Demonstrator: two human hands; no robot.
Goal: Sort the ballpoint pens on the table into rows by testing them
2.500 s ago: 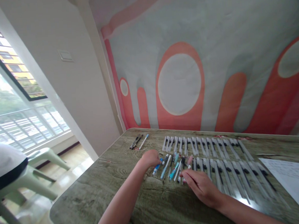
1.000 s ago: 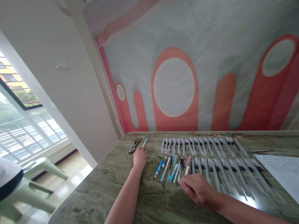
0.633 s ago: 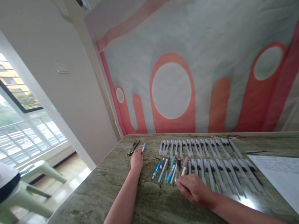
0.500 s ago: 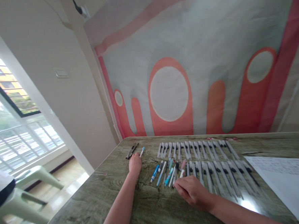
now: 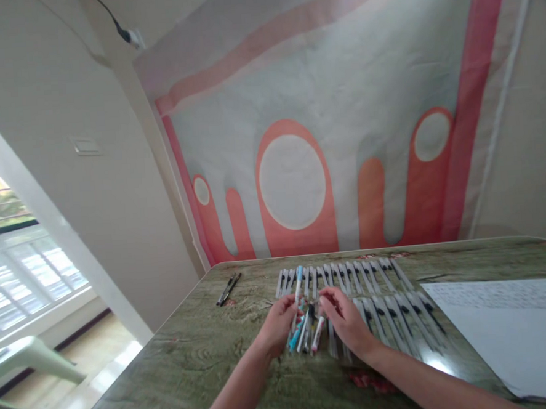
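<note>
My left hand (image 5: 280, 322) is closed on a white pen with a light blue end (image 5: 299, 282), which stands up from the fingers. Just right of it, over the pile of coloured pens (image 5: 304, 333), is my right hand (image 5: 347, 324), its fingers curled; whether it holds anything is too small to tell. The pile has turquoise, white, black and pink-marked pens. Behind the hands runs a row of clear pens with black parts (image 5: 351, 278). A second such row (image 5: 395, 320) lies to the right, partly hidden by my right hand.
Two dark pens (image 5: 229, 289) lie at the table's back left. White paper with writing (image 5: 512, 332) covers part of the right side of the table (image 5: 172, 371). A pale green stool (image 5: 37, 361) stands on the floor at the left, and a printed sheet hangs behind.
My left hand has moved right, from near the two dark pens to the coloured pile, with the white pen. My right hand has lifted slightly beside it. The view has shifted right.
</note>
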